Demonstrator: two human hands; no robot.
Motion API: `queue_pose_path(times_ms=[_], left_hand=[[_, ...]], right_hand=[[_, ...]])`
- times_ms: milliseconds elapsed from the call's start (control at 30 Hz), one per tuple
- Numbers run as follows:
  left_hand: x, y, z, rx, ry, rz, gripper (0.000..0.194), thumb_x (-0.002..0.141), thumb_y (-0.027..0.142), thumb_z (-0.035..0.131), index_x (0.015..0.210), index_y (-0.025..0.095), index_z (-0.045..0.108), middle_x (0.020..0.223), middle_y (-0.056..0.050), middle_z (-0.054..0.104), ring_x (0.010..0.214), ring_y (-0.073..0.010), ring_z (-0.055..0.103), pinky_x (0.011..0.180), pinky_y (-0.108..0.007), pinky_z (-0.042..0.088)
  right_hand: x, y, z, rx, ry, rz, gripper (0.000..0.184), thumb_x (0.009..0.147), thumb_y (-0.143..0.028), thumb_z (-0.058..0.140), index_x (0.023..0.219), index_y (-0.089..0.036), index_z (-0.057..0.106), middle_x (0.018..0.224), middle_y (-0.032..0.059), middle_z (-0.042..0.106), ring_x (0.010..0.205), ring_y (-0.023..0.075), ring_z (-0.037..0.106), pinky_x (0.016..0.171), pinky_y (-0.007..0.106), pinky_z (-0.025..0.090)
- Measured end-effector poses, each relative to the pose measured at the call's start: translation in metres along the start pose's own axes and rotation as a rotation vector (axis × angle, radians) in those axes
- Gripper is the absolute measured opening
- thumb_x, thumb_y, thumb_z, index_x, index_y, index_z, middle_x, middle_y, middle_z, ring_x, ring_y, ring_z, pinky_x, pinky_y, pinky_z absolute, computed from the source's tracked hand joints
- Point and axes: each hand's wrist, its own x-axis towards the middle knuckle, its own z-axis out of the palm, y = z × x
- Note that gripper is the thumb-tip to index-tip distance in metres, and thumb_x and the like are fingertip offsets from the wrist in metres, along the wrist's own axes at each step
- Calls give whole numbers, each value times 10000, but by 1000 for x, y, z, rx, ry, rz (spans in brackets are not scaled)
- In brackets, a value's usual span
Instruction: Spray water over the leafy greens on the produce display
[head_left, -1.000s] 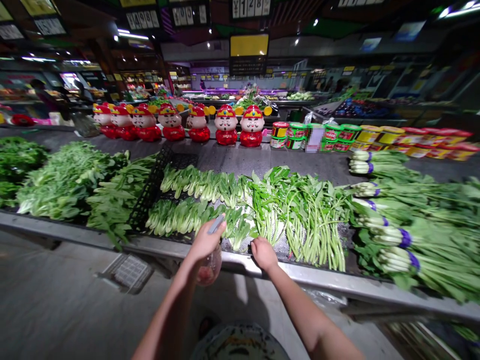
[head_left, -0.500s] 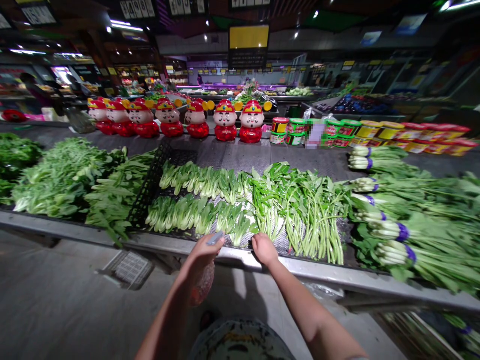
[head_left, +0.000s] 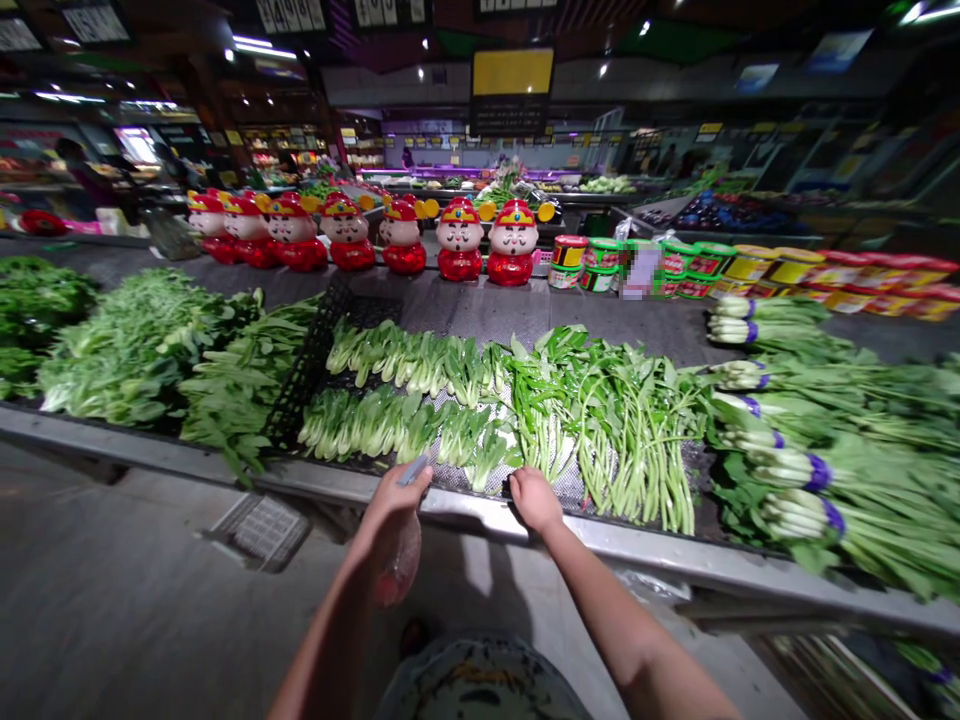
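My left hand (head_left: 394,500) is closed in front of the stall's metal edge. A clear plastic bag (head_left: 397,575) with something reddish in it hangs from this hand, and a flat grey object (head_left: 412,470) lies along the thumb; its kind is unclear. Curled at the front rim of the display is my right hand (head_left: 534,500); its fingertips are hidden. Just beyond both hands lie two rows of small bok choy (head_left: 401,425) on a perforated surface. Long-stemmed water spinach (head_left: 637,440) spreads beyond and right of my right hand.
Celery-like bunches with purple bands (head_left: 795,470) fill the right side. Leafy greens (head_left: 127,350) and a black crate wall (head_left: 300,365) stand left. Red figurine jars (head_left: 457,245) and stacked tubs (head_left: 712,260) line the back. A grey crate (head_left: 259,530) sits on the floor.
The view has turned slightly left, so the stall appears a little further right. My left hand has moved slightly left with the bag. My right hand stays at the rim.
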Motion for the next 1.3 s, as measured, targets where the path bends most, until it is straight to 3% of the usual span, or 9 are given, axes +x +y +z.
queue_pose_path(times_ms=[233,567,800,967,1167,1300], left_hand=[[4,-4,-10,47,-11,-56,329,736,465,558,654,161,652,573,-40,619,593,-185,595,529,-252,417],[11,36,-27,-108,52,153,490,828,538,461,1050,150,659,701,-14,626,585,-139,558,575,-249,440],[49,59,-34,-112,81,177,456,806,545,497,870,131,678,667,-27,609,563,-129,541,527,-238,415],[71,62,-26,-130,45,66,406,801,486,524,975,151,674,679,-27,635,494,-117,535,474,-234,391],[80,62,-26,-78,51,71,422,816,473,505,1060,170,669,680,-26,649,516,-125,558,508,-237,404],[83,66,-37,-6,87,133,420,809,484,504,976,147,690,760,-58,674,648,-165,614,579,-249,428]], right_hand=[[-1,-1,-2,-2,-9,-3,442,955,-341,244,914,-161,646,952,109,633,955,200,542,884,278,345],[0,-2,-3,-5,-5,-3,441,950,-341,247,894,-158,645,942,116,629,938,208,539,864,287,351],[0,-1,-1,4,17,-11,418,947,-333,257,881,-169,635,926,104,627,935,202,545,867,284,362],[1,1,0,3,33,-11,410,945,-335,260,866,-176,630,919,102,626,925,202,549,865,287,367],[1,0,0,3,37,-1,405,943,-345,264,857,-185,626,913,96,627,906,199,554,839,283,373],[1,0,0,7,43,-5,404,943,-344,263,864,-182,625,899,93,625,908,195,555,843,280,372]])
